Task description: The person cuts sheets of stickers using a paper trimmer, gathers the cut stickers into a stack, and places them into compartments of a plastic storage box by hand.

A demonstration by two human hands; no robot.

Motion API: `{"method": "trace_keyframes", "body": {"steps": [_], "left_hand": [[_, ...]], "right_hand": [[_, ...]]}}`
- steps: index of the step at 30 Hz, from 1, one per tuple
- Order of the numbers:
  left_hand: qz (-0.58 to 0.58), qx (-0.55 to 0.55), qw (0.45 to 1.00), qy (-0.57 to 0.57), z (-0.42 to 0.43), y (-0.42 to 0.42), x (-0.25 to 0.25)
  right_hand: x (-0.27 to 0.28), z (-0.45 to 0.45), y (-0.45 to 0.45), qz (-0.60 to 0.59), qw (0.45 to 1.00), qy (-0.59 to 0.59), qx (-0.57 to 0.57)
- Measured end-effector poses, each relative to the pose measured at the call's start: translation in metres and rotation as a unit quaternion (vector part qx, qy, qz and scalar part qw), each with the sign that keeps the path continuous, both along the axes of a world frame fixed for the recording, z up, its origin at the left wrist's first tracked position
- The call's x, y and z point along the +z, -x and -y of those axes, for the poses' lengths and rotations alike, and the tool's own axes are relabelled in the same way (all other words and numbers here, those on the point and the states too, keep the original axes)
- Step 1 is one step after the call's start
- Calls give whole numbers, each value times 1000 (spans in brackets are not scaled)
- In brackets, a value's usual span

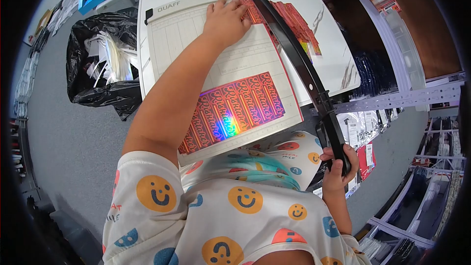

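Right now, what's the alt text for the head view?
Left hand on a cutter, at a red piece; right hand gripping the cutter's black handle. A shiny Risktaker sheet lies nearer the body; a black bag of scraps sits left of the table.

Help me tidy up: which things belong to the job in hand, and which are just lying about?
Job: cutter, sheet on it, red piece by its top edge, likely the red pieces beside it, table beneath.

Lying about, it seems: black bag of paper scraps (perhaps offcuts), packets at right.
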State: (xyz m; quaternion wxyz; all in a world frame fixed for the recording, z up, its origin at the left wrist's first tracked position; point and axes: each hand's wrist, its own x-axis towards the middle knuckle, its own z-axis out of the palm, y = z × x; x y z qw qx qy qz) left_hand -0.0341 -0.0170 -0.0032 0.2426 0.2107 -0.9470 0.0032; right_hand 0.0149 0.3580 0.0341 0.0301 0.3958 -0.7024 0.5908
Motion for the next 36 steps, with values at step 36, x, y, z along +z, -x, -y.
{"method": "trace_keyframes", "body": {"steps": [36], "left_hand": [[-2,-21,999,-28,-6,12,2]], "right_hand": [[66,26,-2,24,998,4,-65]]}}
